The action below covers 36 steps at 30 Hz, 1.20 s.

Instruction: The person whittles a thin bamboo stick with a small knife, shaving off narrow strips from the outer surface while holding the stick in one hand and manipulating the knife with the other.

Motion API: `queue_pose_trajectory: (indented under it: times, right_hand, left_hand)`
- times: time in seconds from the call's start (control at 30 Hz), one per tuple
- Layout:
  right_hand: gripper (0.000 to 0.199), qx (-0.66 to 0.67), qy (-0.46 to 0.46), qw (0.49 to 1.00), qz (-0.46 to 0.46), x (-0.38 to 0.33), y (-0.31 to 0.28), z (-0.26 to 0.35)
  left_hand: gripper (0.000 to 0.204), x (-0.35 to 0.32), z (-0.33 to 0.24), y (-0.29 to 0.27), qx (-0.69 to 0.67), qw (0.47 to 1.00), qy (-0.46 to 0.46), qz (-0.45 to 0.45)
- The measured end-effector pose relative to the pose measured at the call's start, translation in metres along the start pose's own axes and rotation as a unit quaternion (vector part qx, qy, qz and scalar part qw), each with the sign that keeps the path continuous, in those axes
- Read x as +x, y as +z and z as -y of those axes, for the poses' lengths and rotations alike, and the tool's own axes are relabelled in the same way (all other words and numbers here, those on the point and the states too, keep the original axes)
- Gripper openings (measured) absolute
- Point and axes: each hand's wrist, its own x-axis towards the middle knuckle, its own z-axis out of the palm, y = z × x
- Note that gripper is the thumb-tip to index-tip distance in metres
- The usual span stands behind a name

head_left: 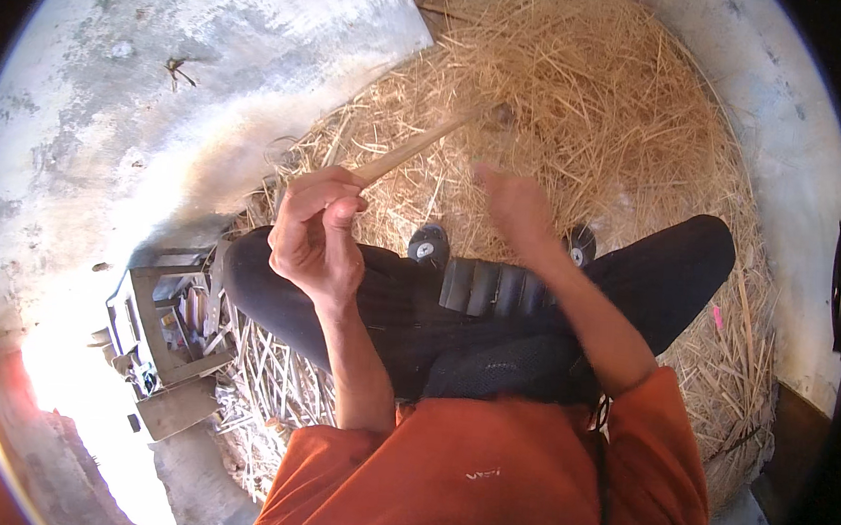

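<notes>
The left hand (319,231), fingers curled, pinches a long, narrow, pale-tan, wood-like strip (414,148), straight, blurred toward its far end; the right hand (520,211) is too smeared to tell its grip.

Left grip (315,233) curls in a pinch; right grip (520,215), blurred, extends forward.

One wall (212,71) stands left of the straw heap (592,77), another wall (781,96) right of it. Before the heap are the right hand (518,212), the left hand (317,233) with a stick (415,152), then the legs (662,275); a box (191,370) sits before it, leftward.
</notes>
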Motion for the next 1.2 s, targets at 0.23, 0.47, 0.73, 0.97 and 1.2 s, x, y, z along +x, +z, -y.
queue_pose_trajectory:
  times: [0.23,0.47,0.73,0.97,1.2]
  right_hand:
    - [0.044,0.115,0.189,0.975,0.029,-0.004,-0.040,-0.019]
    - [0.039,0.252,0.053,0.964,0.068,0.013,-0.061,0.059]
    - [0.053,0.090,0.164,0.980,0.072,0.015,0.014,-0.017]
    - [0.059,0.118,0.178,0.974,0.077,0.028,-0.019,0.001]
    - [0.057,0.250,0.104,0.962,0.037,0.017,-0.021,0.041]
  left_hand:
    - [0.024,0.000,0.006,0.015,-0.014,0.999,0.022,0.034]
    - [0.026,0.001,0.003,0.019,-0.008,1.000,0.026,0.006]
    - [0.034,-0.002,0.010,0.014,0.044,0.998,0.036,0.029]
    - [0.029,0.000,0.011,0.022,-0.044,0.999,0.016,-0.018]
    - [0.021,-0.005,0.008,0.020,-0.047,0.999,-0.004,-0.016]
